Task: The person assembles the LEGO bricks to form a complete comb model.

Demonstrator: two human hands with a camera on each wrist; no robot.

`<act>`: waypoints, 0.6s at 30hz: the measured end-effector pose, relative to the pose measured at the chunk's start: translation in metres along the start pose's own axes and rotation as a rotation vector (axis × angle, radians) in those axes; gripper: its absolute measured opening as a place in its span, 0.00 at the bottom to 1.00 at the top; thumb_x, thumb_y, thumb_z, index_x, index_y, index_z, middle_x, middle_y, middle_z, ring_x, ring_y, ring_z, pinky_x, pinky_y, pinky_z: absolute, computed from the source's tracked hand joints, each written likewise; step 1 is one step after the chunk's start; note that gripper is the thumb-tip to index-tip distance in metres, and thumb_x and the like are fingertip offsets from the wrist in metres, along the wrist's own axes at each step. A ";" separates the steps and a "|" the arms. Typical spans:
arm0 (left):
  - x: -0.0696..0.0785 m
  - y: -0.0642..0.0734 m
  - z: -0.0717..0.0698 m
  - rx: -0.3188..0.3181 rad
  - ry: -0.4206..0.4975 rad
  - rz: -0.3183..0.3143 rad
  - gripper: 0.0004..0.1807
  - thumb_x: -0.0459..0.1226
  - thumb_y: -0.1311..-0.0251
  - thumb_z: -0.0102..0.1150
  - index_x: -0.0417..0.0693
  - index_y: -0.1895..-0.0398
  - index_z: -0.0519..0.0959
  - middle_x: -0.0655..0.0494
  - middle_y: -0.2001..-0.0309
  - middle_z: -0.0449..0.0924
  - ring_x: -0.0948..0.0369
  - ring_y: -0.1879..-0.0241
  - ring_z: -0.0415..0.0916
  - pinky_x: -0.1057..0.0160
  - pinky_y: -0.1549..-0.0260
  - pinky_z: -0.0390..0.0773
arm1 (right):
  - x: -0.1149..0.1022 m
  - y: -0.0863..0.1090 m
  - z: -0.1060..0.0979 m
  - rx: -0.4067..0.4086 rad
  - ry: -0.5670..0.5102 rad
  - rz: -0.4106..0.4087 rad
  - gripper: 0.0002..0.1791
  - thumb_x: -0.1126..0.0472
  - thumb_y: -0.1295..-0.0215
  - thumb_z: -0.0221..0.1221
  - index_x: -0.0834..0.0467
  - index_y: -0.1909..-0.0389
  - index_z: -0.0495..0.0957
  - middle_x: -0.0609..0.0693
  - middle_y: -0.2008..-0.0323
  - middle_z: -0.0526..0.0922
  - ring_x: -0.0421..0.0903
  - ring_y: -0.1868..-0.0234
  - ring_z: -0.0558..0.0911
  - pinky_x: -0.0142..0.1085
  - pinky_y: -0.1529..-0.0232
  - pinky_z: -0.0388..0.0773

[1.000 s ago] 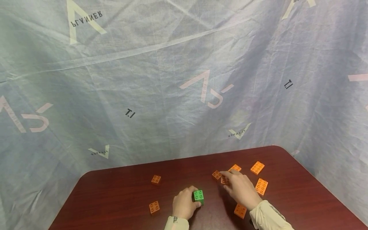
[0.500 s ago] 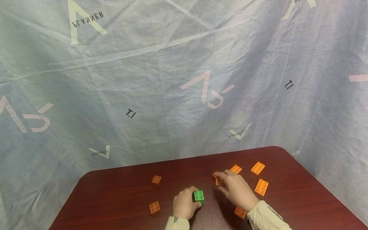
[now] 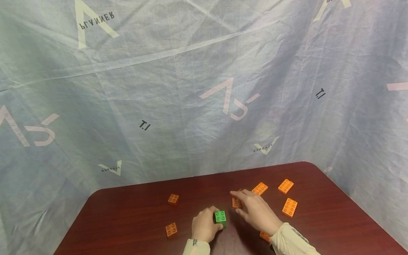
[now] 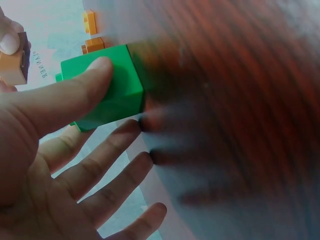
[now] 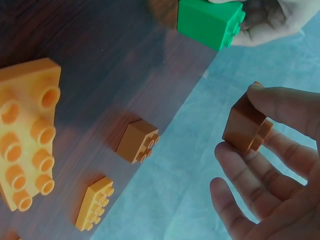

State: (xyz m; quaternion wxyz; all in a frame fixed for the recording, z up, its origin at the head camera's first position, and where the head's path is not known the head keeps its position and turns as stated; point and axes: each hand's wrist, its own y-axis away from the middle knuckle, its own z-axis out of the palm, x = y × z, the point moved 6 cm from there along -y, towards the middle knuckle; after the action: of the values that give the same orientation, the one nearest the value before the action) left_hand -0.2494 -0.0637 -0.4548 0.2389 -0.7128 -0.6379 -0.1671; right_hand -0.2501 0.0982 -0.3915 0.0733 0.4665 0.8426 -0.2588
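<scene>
My left hand (image 3: 204, 225) holds a green toy building block (image 3: 220, 218) between thumb and fingers at the table's middle. The thumb lies across the block's side in the left wrist view, with the other fingers spread near the tabletop. To the right and farther back, my right hand (image 3: 256, 211) pinches a small orange building block (image 5: 242, 122) between thumb and fingers. In the right wrist view that block is tilted, its studs turned toward the palm. A gap separates it from the green block. Another orange block (image 5: 137, 140) stands behind, mostly hidden by the right fingers in the head view.
Orange eight-stud blocks lie on the dark red table (image 3: 137, 216): one behind the right hand (image 3: 260, 188), one at far right (image 3: 285, 186), one nearer (image 3: 289, 207). Two four-stud orange blocks lie left, one far (image 3: 173, 199), one near (image 3: 171, 229). Another (image 3: 265, 236) is partly under the right sleeve.
My right hand has moved left with the small orange block, closer to the green one. The left hand and green block have stayed in place.
</scene>
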 end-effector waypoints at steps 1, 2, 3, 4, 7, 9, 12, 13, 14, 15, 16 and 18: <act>0.000 0.000 0.000 0.003 -0.001 0.002 0.22 0.36 0.58 0.83 0.47 0.57 0.85 0.53 0.66 0.84 0.55 0.69 0.80 0.47 0.68 0.77 | -0.001 0.000 0.001 0.001 -0.004 -0.008 0.27 0.65 0.44 0.74 0.59 0.42 0.81 0.54 0.54 0.85 0.54 0.56 0.85 0.52 0.54 0.82; 0.000 0.000 0.000 0.004 -0.001 0.004 0.22 0.36 0.58 0.83 0.47 0.57 0.85 0.53 0.66 0.83 0.55 0.69 0.80 0.47 0.69 0.76 | -0.002 -0.001 0.001 0.006 -0.003 -0.019 0.26 0.65 0.44 0.74 0.59 0.43 0.81 0.55 0.53 0.85 0.55 0.54 0.85 0.53 0.52 0.81; 0.000 0.000 -0.001 0.004 -0.002 0.005 0.22 0.36 0.58 0.83 0.47 0.58 0.85 0.54 0.67 0.83 0.55 0.69 0.79 0.47 0.69 0.76 | -0.004 -0.001 0.001 0.011 -0.002 -0.032 0.25 0.65 0.45 0.74 0.60 0.44 0.81 0.55 0.53 0.85 0.55 0.53 0.85 0.53 0.51 0.81; 0.000 0.000 -0.001 0.005 -0.003 0.006 0.21 0.36 0.58 0.83 0.47 0.58 0.85 0.54 0.67 0.83 0.55 0.69 0.79 0.47 0.69 0.77 | -0.005 -0.001 0.002 0.015 0.001 -0.042 0.24 0.66 0.45 0.74 0.60 0.46 0.82 0.53 0.54 0.85 0.53 0.55 0.85 0.51 0.53 0.82; 0.000 -0.001 -0.001 0.004 -0.011 0.008 0.21 0.36 0.58 0.83 0.47 0.58 0.85 0.54 0.67 0.83 0.55 0.68 0.80 0.47 0.69 0.77 | -0.008 -0.003 0.005 0.013 -0.007 -0.067 0.22 0.66 0.46 0.75 0.59 0.49 0.81 0.49 0.58 0.85 0.48 0.60 0.84 0.47 0.57 0.82; 0.000 -0.001 -0.001 0.002 -0.012 0.005 0.22 0.37 0.58 0.83 0.47 0.58 0.85 0.54 0.67 0.83 0.55 0.68 0.80 0.47 0.69 0.77 | -0.009 -0.004 0.007 0.003 -0.020 -0.074 0.22 0.66 0.46 0.75 0.58 0.50 0.81 0.47 0.61 0.84 0.44 0.63 0.83 0.43 0.61 0.81; 0.000 -0.001 0.000 0.002 -0.012 0.001 0.22 0.36 0.58 0.83 0.47 0.58 0.85 0.54 0.67 0.83 0.56 0.69 0.79 0.47 0.69 0.77 | -0.011 -0.005 0.011 -0.010 -0.040 -0.086 0.21 0.66 0.46 0.75 0.57 0.51 0.81 0.45 0.61 0.83 0.41 0.64 0.81 0.40 0.63 0.81; 0.000 -0.001 0.000 0.003 -0.011 0.000 0.22 0.36 0.58 0.83 0.47 0.58 0.85 0.54 0.67 0.83 0.56 0.69 0.79 0.47 0.68 0.77 | -0.012 -0.005 0.012 -0.015 -0.046 -0.093 0.21 0.65 0.46 0.75 0.57 0.51 0.81 0.45 0.61 0.83 0.41 0.64 0.81 0.40 0.64 0.80; 0.000 -0.001 0.000 0.001 -0.010 -0.003 0.22 0.36 0.58 0.83 0.47 0.58 0.85 0.54 0.67 0.83 0.56 0.69 0.79 0.47 0.68 0.77 | -0.012 -0.005 0.013 -0.020 -0.052 -0.099 0.21 0.66 0.46 0.75 0.57 0.51 0.81 0.45 0.61 0.83 0.40 0.64 0.81 0.39 0.64 0.80; 0.000 -0.001 0.000 -0.001 -0.009 -0.007 0.22 0.36 0.58 0.83 0.47 0.58 0.85 0.55 0.67 0.82 0.56 0.69 0.79 0.46 0.68 0.77 | -0.013 -0.005 0.014 -0.023 -0.057 -0.106 0.21 0.66 0.46 0.75 0.57 0.51 0.82 0.45 0.61 0.83 0.41 0.63 0.81 0.39 0.64 0.80; -0.001 -0.001 0.000 -0.002 -0.009 -0.008 0.22 0.36 0.58 0.83 0.47 0.58 0.85 0.55 0.67 0.82 0.56 0.69 0.79 0.46 0.68 0.77 | -0.013 -0.005 0.015 -0.028 -0.061 -0.110 0.21 0.66 0.46 0.75 0.57 0.51 0.82 0.45 0.60 0.83 0.41 0.63 0.81 0.39 0.64 0.80; -0.001 -0.001 0.001 -0.006 -0.008 -0.011 0.22 0.36 0.59 0.83 0.47 0.58 0.85 0.55 0.67 0.82 0.56 0.69 0.79 0.45 0.68 0.77 | -0.014 -0.005 0.017 -0.041 -0.070 -0.116 0.21 0.66 0.45 0.75 0.57 0.50 0.82 0.45 0.60 0.83 0.41 0.63 0.81 0.39 0.64 0.80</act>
State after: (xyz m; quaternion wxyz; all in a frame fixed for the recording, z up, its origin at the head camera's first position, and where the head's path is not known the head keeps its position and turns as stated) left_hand -0.2509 -0.0638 -0.4559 0.2334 -0.7106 -0.6423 -0.1675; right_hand -0.2480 0.0770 -0.3986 0.0971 0.4062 0.8702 -0.2614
